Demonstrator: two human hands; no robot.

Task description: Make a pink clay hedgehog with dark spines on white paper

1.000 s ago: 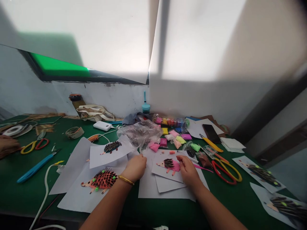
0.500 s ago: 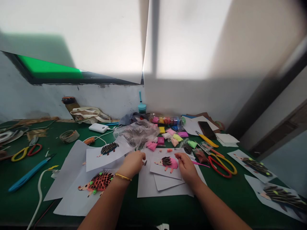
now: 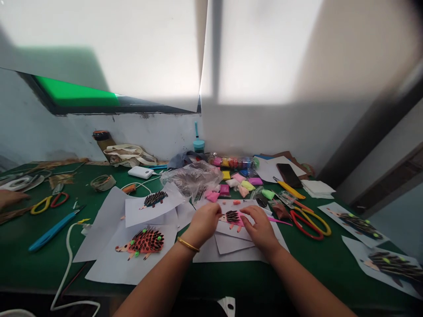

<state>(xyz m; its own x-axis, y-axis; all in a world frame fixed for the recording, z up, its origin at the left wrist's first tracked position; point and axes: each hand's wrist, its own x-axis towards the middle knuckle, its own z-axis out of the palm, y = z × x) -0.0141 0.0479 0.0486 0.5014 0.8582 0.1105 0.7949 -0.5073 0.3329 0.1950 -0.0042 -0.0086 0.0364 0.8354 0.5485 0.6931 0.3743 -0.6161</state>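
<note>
A hedgehog picture (image 3: 233, 217) with a pink clay body and dark spines lies on white paper in front of me. My left hand (image 3: 205, 223), a gold bangle on its wrist, is pinched closed at the hedgehog's snout; whatever is between the fingertips is too small to make out. Over the hedgehog's rear, my right hand (image 3: 259, 226) rests with thumb and forefinger slightly apart, touching the pink body or the paper and covering part of it. Small orange clay bits (image 3: 237, 202) sit at the sheet's top. Under it are further sheets of paper (image 3: 236, 243).
Clay packets (image 3: 243, 192) and a plastic bag (image 3: 191, 178) lie behind. Scissors (image 3: 310, 224), a utility knife (image 3: 289, 189) and a phone (image 3: 288, 175) are at right. Left are a red hedgehog picture (image 3: 142, 242), a blue tool (image 3: 53, 231), a white cable (image 3: 68, 255) and another person's hand (image 3: 11, 199).
My left hand has moved right to the hedgehog's snout. The thumb and forefinger of my right hand have spread over the pink body. Another person's hand has appeared at the far left.
</note>
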